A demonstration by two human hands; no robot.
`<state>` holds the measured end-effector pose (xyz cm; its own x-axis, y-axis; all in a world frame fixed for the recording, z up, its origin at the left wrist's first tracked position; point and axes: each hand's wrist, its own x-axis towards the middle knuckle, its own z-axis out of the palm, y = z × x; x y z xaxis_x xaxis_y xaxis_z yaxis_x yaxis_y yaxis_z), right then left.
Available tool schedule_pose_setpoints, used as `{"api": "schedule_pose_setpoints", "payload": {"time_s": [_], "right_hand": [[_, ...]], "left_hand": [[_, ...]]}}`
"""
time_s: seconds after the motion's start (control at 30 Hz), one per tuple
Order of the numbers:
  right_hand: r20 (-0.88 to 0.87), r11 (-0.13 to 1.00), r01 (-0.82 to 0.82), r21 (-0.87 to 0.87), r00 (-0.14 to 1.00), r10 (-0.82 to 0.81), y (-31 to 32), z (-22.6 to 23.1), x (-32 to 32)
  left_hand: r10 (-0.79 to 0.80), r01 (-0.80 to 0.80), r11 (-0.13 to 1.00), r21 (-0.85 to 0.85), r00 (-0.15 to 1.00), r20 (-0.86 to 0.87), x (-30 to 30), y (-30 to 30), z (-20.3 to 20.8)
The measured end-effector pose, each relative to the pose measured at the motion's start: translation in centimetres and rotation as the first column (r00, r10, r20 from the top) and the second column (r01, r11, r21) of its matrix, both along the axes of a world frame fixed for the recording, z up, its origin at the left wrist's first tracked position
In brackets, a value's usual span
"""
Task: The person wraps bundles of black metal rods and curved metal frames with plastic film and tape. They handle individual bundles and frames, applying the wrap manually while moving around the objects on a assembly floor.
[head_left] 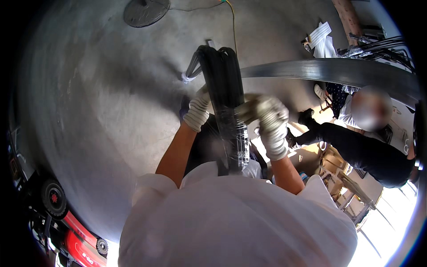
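A long bundle of black bent strips or tubes (220, 73) stands out in front of my body, its far end curved over. Clear plastic film (238, 144) wraps its near part and shines in the light. My left hand (199, 109), in a pale ribbed work glove, grips the bundle's left side; its fingertips are hidden behind it. My right hand (269, 120), in a matching glove, is at the right side of the bundle by the film. Motion smears its fingers, so whether they hold the film cannot be made out.
A grey metal beam (311, 69) runs to the right beyond the bundle. Two people are at the right, one in black trousers (360, 147). A wooden rack (351, 187) stands at the lower right, a red wheeled vehicle (80, 240) at the lower left. A round base (147, 12) with a cable lies far off.
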<state>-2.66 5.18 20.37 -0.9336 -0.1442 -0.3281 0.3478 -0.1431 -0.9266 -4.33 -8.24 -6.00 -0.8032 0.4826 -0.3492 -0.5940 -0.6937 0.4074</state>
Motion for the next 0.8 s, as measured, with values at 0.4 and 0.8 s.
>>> {"api": "schedule_pose_setpoints", "payload": {"time_s": [0.4, 0.8], "right_hand": [[0.102, 0.973, -0.137, 0.184, 0.988, 0.120, 7.4, -13.8, -5.3], [-0.015, 0.784, 0.076, 0.616, 0.996, -0.085, -2.7, 4.9, 0.3]], "left_hand": [[-0.118, 0.186, 0.865, -0.466, 0.978, 0.172, 1.1, 1.0, 6.6], [0.078, -0.072, 0.942, -0.329, 0.997, 0.006, 1.3, -3.8, 19.5]]}}
